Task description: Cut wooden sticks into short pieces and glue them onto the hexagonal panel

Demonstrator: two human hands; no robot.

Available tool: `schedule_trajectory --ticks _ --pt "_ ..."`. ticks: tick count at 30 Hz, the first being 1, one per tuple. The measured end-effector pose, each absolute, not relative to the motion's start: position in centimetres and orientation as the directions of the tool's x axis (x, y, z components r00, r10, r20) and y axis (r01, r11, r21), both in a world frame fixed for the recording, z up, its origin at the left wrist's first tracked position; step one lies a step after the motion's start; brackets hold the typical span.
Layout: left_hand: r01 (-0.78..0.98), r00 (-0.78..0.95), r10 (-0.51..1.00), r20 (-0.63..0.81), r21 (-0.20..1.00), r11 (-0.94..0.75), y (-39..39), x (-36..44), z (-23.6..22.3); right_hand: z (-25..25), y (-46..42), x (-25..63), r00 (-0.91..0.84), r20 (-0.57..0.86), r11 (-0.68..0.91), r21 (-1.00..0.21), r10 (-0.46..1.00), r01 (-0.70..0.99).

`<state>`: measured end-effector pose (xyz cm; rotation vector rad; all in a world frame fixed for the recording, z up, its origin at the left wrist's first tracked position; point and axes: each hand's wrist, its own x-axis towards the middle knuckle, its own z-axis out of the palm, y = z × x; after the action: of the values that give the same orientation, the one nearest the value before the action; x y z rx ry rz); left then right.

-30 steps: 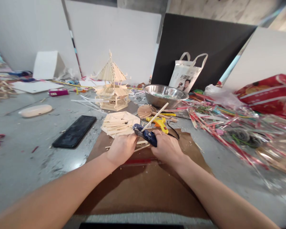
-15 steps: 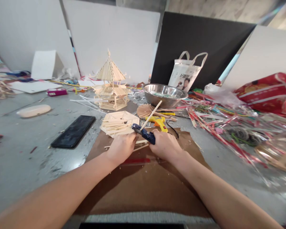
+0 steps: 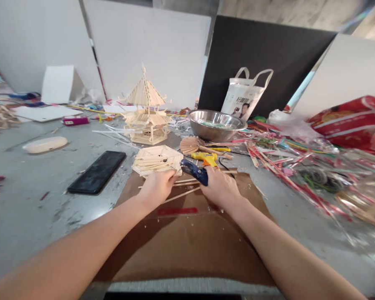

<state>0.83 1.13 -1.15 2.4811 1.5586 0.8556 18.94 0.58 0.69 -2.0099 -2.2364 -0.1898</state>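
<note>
My right hand [image 3: 220,185] is wrapped round a blue hand cutter [image 3: 194,171], its head pointing left. Just left of that head, my left hand [image 3: 158,186] is closed with thumb and fingertips together; a pale bit shows at the tips, too small to name. Beyond the left hand lies a flat hexagonal panel of wooden sticks [image 3: 156,157] with loose sticks on top. More thin wooden sticks [image 3: 183,194] lie on the brown sheet [image 3: 187,250] between and below my hands. A yellow glue gun [image 3: 206,158] rests behind the cutter.
A stick-built pavilion [image 3: 146,104] stands at the back, left of a steel bowl [image 3: 217,125]. A black phone [image 3: 96,171] and a white oval case [image 3: 45,144] lie left. Behind the bowl is a white bag [image 3: 243,98]. Plastic strips and wrappers [image 3: 287,166] crowd the right.
The wooden stick that slanted up from the cutter's jaws is no longer there. My right hand and the cutter have shifted slightly right, away from my left hand.
</note>
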Motion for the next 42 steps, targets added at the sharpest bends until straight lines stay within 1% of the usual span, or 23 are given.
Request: schedule_trajectory --ticks 6,9,10,12,14,16,19,22,26,31,36,42 --pt "0.723 0.250 0.923 0.294 0.577 -0.380 2.0 -0.3 -0.8 1.0 0.5 19.7 -0.092 0.227 0.100 -0.025 0.970 0.995" --pt "0.704 0.226 0.926 0.301 0.606 -0.369 2.2 -0.8 -0.8 1.2 0.5 20.2 -0.063 0.228 0.071 -0.026 0.972 0.997" --pt "0.717 0.220 0.921 0.321 0.586 -0.376 2.2 -0.9 -0.7 1.3 0.5 20.4 -0.046 0.219 0.051 -0.019 0.975 0.999" --pt "0.780 0.210 0.899 0.383 0.489 -0.391 2.2 -1.2 -0.4 1.5 0.7 20.8 -0.002 0.189 0.001 0.003 0.982 1.000" --pt "0.863 0.201 0.870 0.451 0.339 -0.375 2.3 -1.7 -0.1 1.7 1.0 21.4 0.031 0.151 -0.035 0.023 0.988 0.999" --pt "0.922 0.203 0.853 0.480 0.199 -0.332 2.5 -2.2 0.0 1.7 1.3 21.9 0.052 0.108 -0.056 0.036 0.993 0.998" --pt "0.963 0.218 0.875 0.432 0.052 -0.265 3.0 -2.9 -0.1 1.7 1.6 22.4 0.068 0.033 -0.069 0.056 0.997 0.996" --pt "0.976 0.214 0.910 0.355 -0.037 -0.215 3.4 -3.3 -0.2 1.6 1.7 22.6 0.047 -0.005 -0.046 0.080 0.999 0.996" --pt "0.978 0.206 0.934 0.293 -0.074 -0.193 3.7 -3.4 -0.3 1.5 1.5 22.6 -0.011 -0.019 0.013 0.116 1.000 0.993" --pt "0.978 0.208 0.933 0.295 -0.088 -0.190 4.0 -3.5 -0.7 1.2 1.7 22.8 -0.057 -0.015 0.059 0.156 0.998 0.986" --pt "0.970 0.241 0.900 0.364 -0.096 -0.222 4.2 -3.6 -1.1 1.0 1.9 23.1 -0.054 -0.044 0.060 0.168 0.998 0.984" --pt "0.973 0.207 0.800 0.564 -0.031 -0.229 3.4 -2.8 -0.5 1.1 1.9 23.2 -0.104 -0.063 0.114 0.190 0.993 0.975"
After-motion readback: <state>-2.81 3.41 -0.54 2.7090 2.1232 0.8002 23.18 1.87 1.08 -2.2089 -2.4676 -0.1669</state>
